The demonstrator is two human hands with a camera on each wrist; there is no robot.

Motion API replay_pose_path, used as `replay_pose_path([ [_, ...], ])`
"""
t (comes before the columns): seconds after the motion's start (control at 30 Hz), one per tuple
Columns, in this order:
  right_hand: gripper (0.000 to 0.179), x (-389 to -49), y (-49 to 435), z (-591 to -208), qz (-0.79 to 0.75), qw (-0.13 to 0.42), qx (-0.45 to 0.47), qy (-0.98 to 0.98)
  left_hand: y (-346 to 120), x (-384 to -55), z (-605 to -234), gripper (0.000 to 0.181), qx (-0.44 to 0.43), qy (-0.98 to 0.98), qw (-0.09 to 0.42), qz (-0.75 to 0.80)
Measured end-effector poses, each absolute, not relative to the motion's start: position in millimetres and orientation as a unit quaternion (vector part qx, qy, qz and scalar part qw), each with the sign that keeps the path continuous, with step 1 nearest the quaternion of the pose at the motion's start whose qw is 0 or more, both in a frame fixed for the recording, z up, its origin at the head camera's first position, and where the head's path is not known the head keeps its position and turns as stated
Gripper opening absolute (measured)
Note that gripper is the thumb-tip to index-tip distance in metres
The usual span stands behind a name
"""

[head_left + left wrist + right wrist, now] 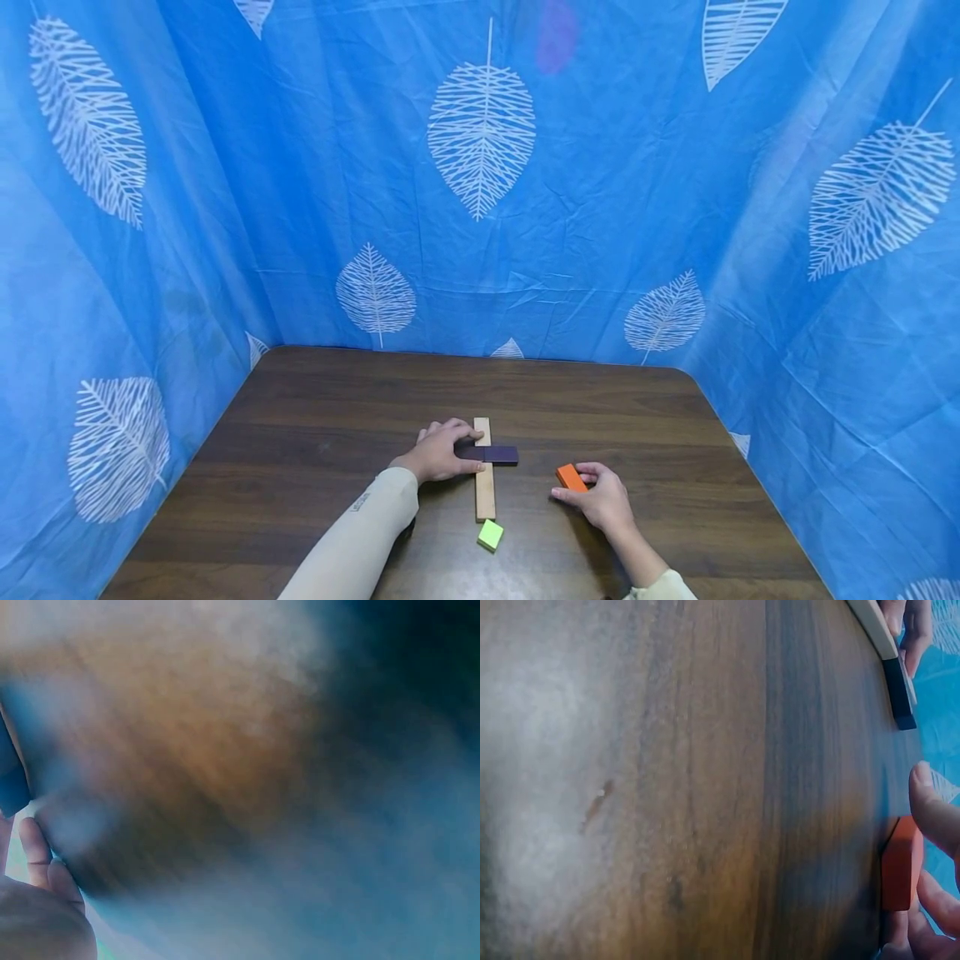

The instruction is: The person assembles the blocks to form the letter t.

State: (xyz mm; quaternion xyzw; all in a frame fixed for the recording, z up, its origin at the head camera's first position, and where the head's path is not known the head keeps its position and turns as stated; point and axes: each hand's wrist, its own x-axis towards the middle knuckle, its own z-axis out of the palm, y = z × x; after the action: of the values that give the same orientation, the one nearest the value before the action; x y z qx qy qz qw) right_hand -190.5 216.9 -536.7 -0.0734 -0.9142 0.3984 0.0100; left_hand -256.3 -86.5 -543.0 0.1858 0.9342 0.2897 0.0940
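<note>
Green cube (490, 534) lies loose at the near end of the wooden strip (484, 492) | left hand (442, 451) pinches the dark purple block (495, 454) laid across that strip, probably to steady it | right hand (600, 498) curls around the orange block (571, 477) on the table (300, 450), well to the right.

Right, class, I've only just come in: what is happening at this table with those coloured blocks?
A person works at a dark wooden table. Their left hand holds a dark purple block lying crosswise on a pale wooden plank. Their right hand grips an orange block on the tabletop. A green cube sits apart, near the plank's end.
</note>
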Motion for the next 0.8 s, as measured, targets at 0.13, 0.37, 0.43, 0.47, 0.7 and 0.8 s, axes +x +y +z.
replay_pose_path([
  [0.13,0.066,-193,217,-540,0.383,0.028,-0.074,-0.92,-87,-256,-543,0.061,0.184,0.934,0.096,0.29],
  [0.37,0.054,-192,218,-542,0.383,0.044,-0.075,-0.919,-88,-255,-542,0.061,0.185,0.933,0.099,0.292],
  [0.43,0.05,-191,219,-543,0.385,0.044,-0.071,-0.919,-88,-254,-542,0.062,0.187,0.933,0.099,0.293],
  [0.47,0.049,-191,219,-543,0.384,0.044,-0.068,-0.92,-88,-254,-542,0.062,0.188,0.932,0.098,0.294],
  [0.7,0.04,-186,218,-542,0.383,0.033,-0.039,-0.922,-88,-254,-544,0.061,0.19,0.93,0.096,0.299],
  [0.8,0.037,-182,214,-540,0.396,0.023,-0.015,-0.918,-88,-255,-543,0.061,0.191,0.931,0.097,0.297],
])
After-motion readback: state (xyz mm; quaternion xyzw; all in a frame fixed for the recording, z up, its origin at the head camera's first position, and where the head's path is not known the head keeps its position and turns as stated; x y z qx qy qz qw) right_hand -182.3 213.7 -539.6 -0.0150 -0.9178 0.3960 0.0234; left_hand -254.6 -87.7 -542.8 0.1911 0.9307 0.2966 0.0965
